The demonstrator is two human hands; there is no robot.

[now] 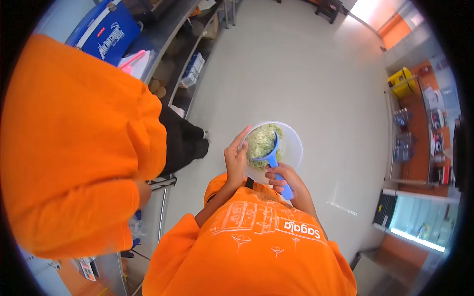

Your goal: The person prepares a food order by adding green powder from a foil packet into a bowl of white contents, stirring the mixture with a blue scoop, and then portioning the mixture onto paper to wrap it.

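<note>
A clear plastic bowl is held in front of my orange shirt, above the floor. Pale green shredded or grainy food fills mostly its left part. My left hand grips the bowl's left side, fingers along the rim. My right hand is closed around the handle of a blue plastic scoop. The scoop's head is inside the bowl, heaped with the same food. The lower rim of the bowl is close to my shirt and partly behind my right hand.
At my left, close by, stands a person in an orange shirt. Beyond are a dark counter with shelves and a blue cooler box. A lit glass-front fridge and shelving with a yellow container line the right side.
</note>
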